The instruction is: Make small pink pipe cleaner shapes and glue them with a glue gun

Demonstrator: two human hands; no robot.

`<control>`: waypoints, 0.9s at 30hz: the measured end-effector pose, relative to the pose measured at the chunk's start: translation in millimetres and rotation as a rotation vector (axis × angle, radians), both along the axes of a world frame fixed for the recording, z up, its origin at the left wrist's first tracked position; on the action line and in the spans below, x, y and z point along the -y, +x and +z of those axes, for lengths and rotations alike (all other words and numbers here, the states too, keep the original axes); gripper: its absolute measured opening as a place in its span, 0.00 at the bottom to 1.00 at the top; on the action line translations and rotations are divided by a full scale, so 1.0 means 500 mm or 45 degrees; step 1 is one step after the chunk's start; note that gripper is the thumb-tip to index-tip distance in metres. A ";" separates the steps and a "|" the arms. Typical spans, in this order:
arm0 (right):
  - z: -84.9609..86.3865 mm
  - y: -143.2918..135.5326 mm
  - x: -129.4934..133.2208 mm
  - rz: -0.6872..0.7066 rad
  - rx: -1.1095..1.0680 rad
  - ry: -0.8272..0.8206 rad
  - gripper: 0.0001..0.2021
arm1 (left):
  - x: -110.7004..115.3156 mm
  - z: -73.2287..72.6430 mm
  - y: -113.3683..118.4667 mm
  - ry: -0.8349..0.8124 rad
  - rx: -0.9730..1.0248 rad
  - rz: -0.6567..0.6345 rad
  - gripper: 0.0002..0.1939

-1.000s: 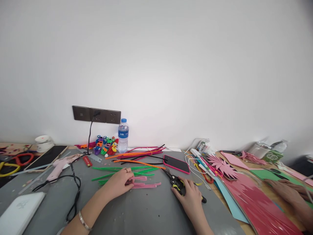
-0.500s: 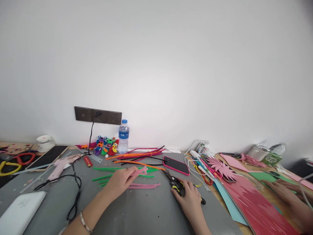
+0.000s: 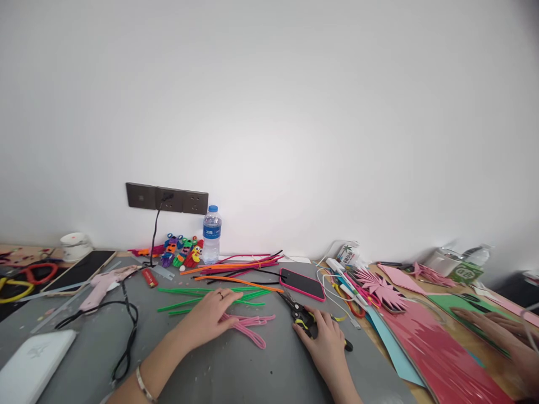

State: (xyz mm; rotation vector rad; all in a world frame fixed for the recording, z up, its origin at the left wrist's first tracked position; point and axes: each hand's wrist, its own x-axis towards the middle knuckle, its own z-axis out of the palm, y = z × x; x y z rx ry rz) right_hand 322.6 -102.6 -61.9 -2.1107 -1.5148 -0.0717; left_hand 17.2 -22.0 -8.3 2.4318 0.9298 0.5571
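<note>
Loosely parted, left fingers (image 3: 236, 294) touch pink pipe cleaners (image 3: 249, 321); right fingers (image 3: 323, 318) clasp pliers (image 3: 298, 310).

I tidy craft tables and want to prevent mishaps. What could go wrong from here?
The pliers under the right hand point toward the phone, their tips close to its pink case; a slip might scratch it.

The pink stems at the left hand lie near the green stems, so the colours could get mixed.

The black cord loops near the left forearm and might snag.
</note>
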 end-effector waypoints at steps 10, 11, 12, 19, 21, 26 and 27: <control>0.057 -0.087 0.009 0.087 0.027 0.356 0.11 | -0.054 0.022 -0.088 -0.377 -0.187 0.136 0.14; 0.073 -0.120 0.010 0.214 -0.014 0.372 0.09 | -0.056 0.021 -0.091 -0.386 -0.175 0.125 0.14; 0.088 -0.154 0.010 0.370 -0.067 0.364 0.09 | -0.057 0.019 -0.094 -0.393 -0.166 0.111 0.14; 0.096 -0.291 -0.036 0.928 -0.302 0.002 0.17 | -0.071 0.005 -0.106 -0.450 -0.142 0.025 0.14; 0.078 -0.281 -0.046 0.962 -0.317 -0.004 0.15 | -0.076 0.001 -0.108 -0.476 -0.124 0.042 0.11; 0.057 -0.244 -0.051 1.087 -0.463 0.016 0.14 | -0.086 0.002 -0.118 -0.427 -0.110 0.135 0.05; 0.057 -0.240 -0.052 1.094 -0.488 0.016 0.14 | -0.087 0.003 -0.121 -0.417 -0.111 0.151 0.05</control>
